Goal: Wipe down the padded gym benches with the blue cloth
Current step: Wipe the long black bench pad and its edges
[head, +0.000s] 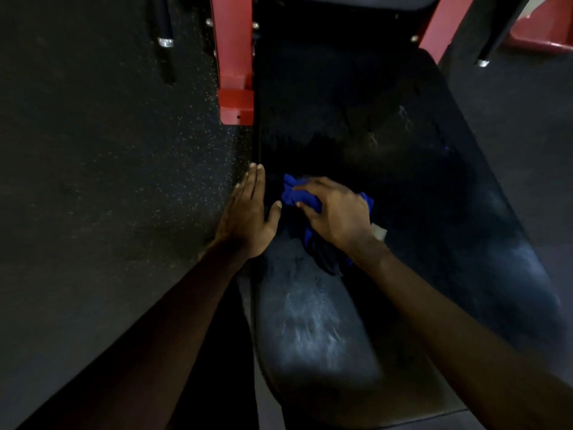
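Right hand (336, 214) curls round the bunched blue cloth (294, 193), pressing it onto the dark padded desk (325, 330) mid-frame. Left hand (248, 212) is flat with straight fingers at the desk's edge, 9 o'clock of the cloth. Pale streaks show at 6 o'clock, a red frame (234, 57) at 12.

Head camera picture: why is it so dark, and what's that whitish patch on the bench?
In the head view the light is dim, so the bench pad sinks into shadow; the whitish patches look like glare on its surface, maybe damp streaks; the right hand holding the blue cloth is slightly blurred; the wide lens tilts the red frame posts.
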Tool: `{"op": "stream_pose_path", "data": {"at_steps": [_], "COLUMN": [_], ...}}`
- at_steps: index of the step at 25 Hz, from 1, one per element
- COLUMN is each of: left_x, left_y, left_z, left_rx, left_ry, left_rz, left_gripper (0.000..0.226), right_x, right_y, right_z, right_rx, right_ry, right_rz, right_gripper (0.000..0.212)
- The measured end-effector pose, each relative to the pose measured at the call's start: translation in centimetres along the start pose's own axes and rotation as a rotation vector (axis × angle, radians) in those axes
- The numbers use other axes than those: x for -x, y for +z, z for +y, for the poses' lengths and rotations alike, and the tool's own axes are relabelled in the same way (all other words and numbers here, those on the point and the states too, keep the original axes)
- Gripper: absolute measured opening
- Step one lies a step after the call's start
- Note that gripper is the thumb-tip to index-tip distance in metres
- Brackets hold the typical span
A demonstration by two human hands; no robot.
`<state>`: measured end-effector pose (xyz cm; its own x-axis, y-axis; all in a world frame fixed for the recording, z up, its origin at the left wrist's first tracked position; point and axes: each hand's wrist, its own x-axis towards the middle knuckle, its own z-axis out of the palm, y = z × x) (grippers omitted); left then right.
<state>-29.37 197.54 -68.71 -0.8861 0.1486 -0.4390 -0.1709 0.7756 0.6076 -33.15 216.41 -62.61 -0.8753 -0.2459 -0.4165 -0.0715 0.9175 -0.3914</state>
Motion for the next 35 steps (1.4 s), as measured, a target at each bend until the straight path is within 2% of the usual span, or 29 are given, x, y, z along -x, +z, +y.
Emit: {"op": "stream_pose_path", "data": {"at_steps": [6, 10, 14, 22, 28, 32, 35], "left_x": [0.0, -0.8, -1.4, -2.4, -3.6, -4.5, -5.7], "left_y": [-0.9, -2.1, -3.2, -4.5, -6.3, -6.8, -6.3], "left_z": [0.0, -2.9, -5.0, -5.5, -6.3, -6.3, -7.2], "left_rx": [0.128, 0.294, 0.260, 0.302, 0.327, 0.279, 0.178], "left_ry": [-0.010, 0.061, 0.179, 0.187, 0.217, 0.235, 0.131], "left_rz": [-0.052, -0.128, -0.245, -0.380, -0.404, -0.376, -0.395], "left_gripper": [0.075, 0.070, 0.070, 0.070, 0.084, 0.079, 0.074], "right_x": [-7.9, -3.5, 2.8, -3.5, 4.8, -0.6, -4.7], "right_y": [1.1, 0.3, 0.3, 1.7, 1.6, 2.7, 3.0], "right_z": [-1.2, -2.9, -4.6, -6.4, -8.1, -7.7, -8.0], "right_rx": [0.055, 0.029, 0.035, 0.069, 0.088, 0.121, 0.161], "right_ry": [0.102, 0.081, 0.089, 0.234, 0.166, 0.155, 0.146], "right_rz": [0.018, -0.032, -0.048, 0.016, -0.058, -0.053, -0.063], "right_gripper": [0.034, 0.032, 0.031, 0.036, 0.034, 0.035, 0.036]}}
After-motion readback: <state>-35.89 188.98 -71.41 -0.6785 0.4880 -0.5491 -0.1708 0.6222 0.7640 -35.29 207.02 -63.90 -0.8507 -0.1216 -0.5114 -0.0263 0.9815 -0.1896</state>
